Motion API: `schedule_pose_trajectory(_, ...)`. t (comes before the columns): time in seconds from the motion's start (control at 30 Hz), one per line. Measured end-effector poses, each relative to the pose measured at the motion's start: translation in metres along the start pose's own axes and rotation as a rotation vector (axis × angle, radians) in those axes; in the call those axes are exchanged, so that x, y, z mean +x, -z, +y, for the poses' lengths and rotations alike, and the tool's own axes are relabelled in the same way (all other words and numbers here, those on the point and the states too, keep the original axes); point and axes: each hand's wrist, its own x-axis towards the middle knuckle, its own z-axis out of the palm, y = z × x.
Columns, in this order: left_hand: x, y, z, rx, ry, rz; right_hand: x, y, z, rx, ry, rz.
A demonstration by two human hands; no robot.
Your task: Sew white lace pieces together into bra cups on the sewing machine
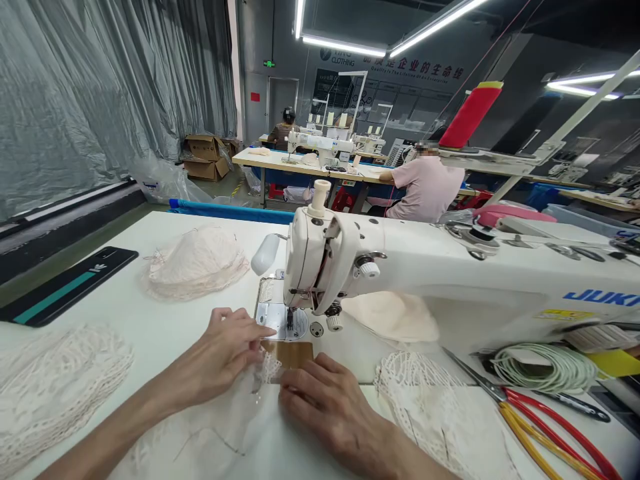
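My left hand (220, 357) lies on the table with its fingertips pinching the edge of a small white lace piece (270, 367) just in front of the presser foot (289, 320) of a white sewing machine (400, 267). From the other side my right hand (325, 400) presses flat on the same lace piece, fingers pointing left. A sheer pale fabric (220, 433) runs back under both wrists. The needle plate (280, 320) sits a short way beyond my fingertips.
Lace stacks sit at the far left (195, 263), the near left (55, 380) and the right (430, 393). Red and yellow handled scissors (540, 413), a coil of pale cord (545, 367) and a black strip (65, 287) lie about. People sit at machines behind.
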Motion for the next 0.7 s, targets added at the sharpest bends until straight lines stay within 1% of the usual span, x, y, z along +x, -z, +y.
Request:
schedule_pose_trajectory(0.13,-0.001,-0.003,-0.008,0.044,0.038,0.066,0.001,-0.004,0.002,-0.011,-0.038,-0.019)
schedule_pose_trajectory(0.33,0.005,-0.014,-0.007,0.18,0.032,0.177,0.004,-0.006,0.005,0.0,-0.061,-0.017)
schedule_pose_trajectory(0.47,0.007,-0.02,-0.008,0.217,0.015,0.2,0.005,-0.008,0.007,0.029,-0.085,-0.006)
schedule_pose_trajectory(0.7,0.008,-0.026,-0.011,0.192,0.005,0.249,0.005,-0.014,0.01,0.071,-0.117,0.006)
